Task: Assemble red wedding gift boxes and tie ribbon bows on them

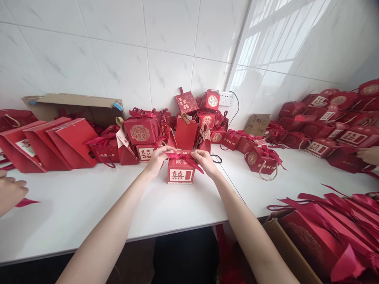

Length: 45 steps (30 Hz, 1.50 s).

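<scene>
A small red gift box with a white label and dark characters stands upright on the white table in front of me. Across its top lies a dark-red ribbon, its tail hanging down on the right. My left hand pinches the ribbon at the box's upper left corner. At the upper right, my right hand has its fingertips closed on the ribbon too. Whether a finished bow sits between the hands is hard to make out.
Red gift boxes crowd the table's back edge. One box with a rope handle stands to the right. A carton of ribboned boxes is at lower right. Other people's hands show at the left and right edges.
</scene>
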Available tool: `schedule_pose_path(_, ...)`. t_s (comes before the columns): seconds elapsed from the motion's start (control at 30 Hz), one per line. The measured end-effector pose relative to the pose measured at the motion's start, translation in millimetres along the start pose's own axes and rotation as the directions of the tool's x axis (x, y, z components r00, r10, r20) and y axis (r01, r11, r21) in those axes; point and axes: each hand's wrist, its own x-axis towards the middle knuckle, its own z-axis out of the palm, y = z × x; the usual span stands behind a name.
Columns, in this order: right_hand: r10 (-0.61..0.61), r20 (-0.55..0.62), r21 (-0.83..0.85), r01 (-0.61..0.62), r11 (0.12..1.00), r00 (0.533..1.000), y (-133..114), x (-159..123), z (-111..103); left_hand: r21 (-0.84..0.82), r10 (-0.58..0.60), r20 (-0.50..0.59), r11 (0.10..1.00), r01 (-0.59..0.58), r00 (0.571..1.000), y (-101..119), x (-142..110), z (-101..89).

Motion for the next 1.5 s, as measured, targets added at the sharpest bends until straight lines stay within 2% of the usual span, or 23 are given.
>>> schedule_pose_path(0.07,0.001,-0.028,-0.025,-0.002,1.0,1.0,-1.1,-0.3,0.2,0.023,0.009,-0.012,1.0,-0.009,1.0,-1.9,1.1,0.5)
schedule_pose_path(0.13,-0.042,-0.131,-0.087,0.03,0.996,0.991,-4.4,-2.3,1.7,0.048,0.022,-0.022,0.999,-0.021,1.0,-3.6,1.7,1.7)
schedule_pose_path(0.2,-0.208,-0.236,-0.235,0.152,0.96,0.949,-10.0,-6.3,5.8,0.059,0.025,-0.036,0.998,-0.023,0.999,-5.2,2.0,2.7)
schedule_pose_path(0.23,-0.319,-0.234,-0.331,0.233,0.914,0.918,-13.2,-8.7,9.0,0.06,0.024,-0.047,0.998,-0.021,0.999,-6.0,2.1,3.0)
schedule_pose_path(0.3,-0.489,-0.101,-0.492,0.383,0.782,0.867,-18.9,-13.2,17.1,0.054,0.022,-0.055,0.998,-0.019,0.998,-7.0,2.2,3.0)
schedule_pose_path(0.37,-0.507,0.062,-0.568,0.449,0.69,0.859,-22.0,-16.1,25.6,0.045,0.031,-0.053,0.999,-0.029,0.998,-6.9,2.0,2.7)
schedule_pose_path(0.4,-0.488,0.107,-0.592,0.45,0.668,0.866,-22.2,-16.9,29.2,0.04,0.035,-0.05,0.999,-0.033,0.998,-6.2,1.6,2.7)
schedule_pose_path(0.5,-0.462,0.118,-0.609,0.431,0.665,0.879,-19.5,-17.2,34.2,0.035,0.036,-0.058,0.999,-0.034,0.998,-2.4,-0.2,3.4)
schedule_pose_path(0.57,-0.492,0.107,-0.575,0.457,0.678,0.864,-16.9,-17.1,32.9,0.046,0.023,-0.04,0.999,-0.021,0.999,0.3,-1.5,4.0)
schedule_pose_path(0.67,-0.558,0.119,-0.516,0.532,0.672,0.821,-14.7,-17.8,29.0,0.041,0.01,-0.014,0.999,-0.009,1.0,1.7,-2.2,3.7)
schedule_pose_path(0.9,-0.673,0.168,-0.475,0.657,0.585,0.72,-15.5,-24.6,32.5,0.116,0.064,-0.047,0.992,-0.058,0.997,0.4,-1.3,1.2)
schedule_pose_path(1.07,-0.673,0.202,-0.454,0.677,0.579,0.712,-14.5,-26.2,32.3,0.221,0.102,0.026,0.97,-0.106,0.994,4.7,-2.5,2.3)
schedule_pose_path(1.13,-0.684,0.221,-0.486,0.687,0.54,0.695,-15.5,-26.9,30.5,0.294,0.125,0.053,0.946,-0.135,0.991,4.7,-3.0,1.9)
schedule_pose_path(1.3,-0.728,0.33,-0.678,0.687,0.26,0.601,-21.9,-38.1,40.9,0.331,0.171,0.126,0.921,-0.204,0.977,0.1,-6.4,0.4)
schedule_pose_path(1.37,-0.733,0.315,-0.742,0.638,0.205,0.602,-20.3,-45.7,51.1,0.349,0.166,0.141,0.914,-0.206,0.976,0.0,-8.2,1.8)
schedule_pose_path(1.43,-0.744,0.222,-0.795,0.559,0.236,0.63,-15.4,-52.9,60.0,0.389,0.154,0.133,0.9,-0.195,0.979,2.8,-10.5,4.7)
schedule_pose_path(1.5,-0.735,0.103,-0.804,0.492,0.335,0.67,-10.0,-58.8,64.5,0.447,0.14,0.115,0.877,-0.177,0.983,7.8,-14.2,8.5)
